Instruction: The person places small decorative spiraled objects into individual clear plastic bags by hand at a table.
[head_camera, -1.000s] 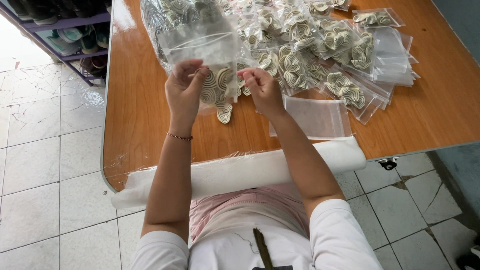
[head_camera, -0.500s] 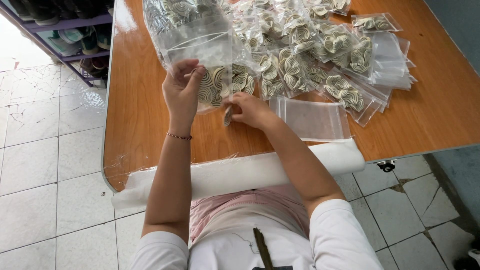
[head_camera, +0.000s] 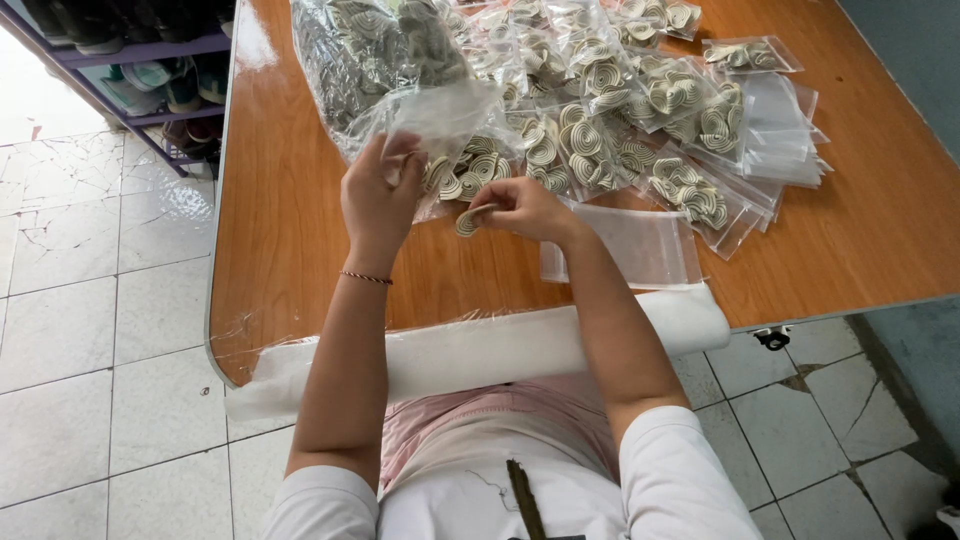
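My left hand (head_camera: 378, 190) pinches the mouth of a small clear plastic bag (head_camera: 455, 150) that holds several cream spiral-patterned pieces. My right hand (head_camera: 525, 208) grips one such spiral piece (head_camera: 468, 220) just below the bag, over the wooden table (head_camera: 290, 230). A thin bracelet sits on my left wrist.
A heap of filled clear bags (head_camera: 620, 110) covers the far table, with a large bag of loose pieces (head_camera: 350, 50) at the left. Empty zip bags (head_camera: 640, 245) lie by my right forearm, more (head_camera: 790, 130) at the right. A white foam strip (head_camera: 480, 350) pads the near edge. Shoe shelves (head_camera: 140, 60) stand at the left.
My right hand dropped from the bag to the table surface and came back up holding one spiral piece. My left hand kept hold of the bag.
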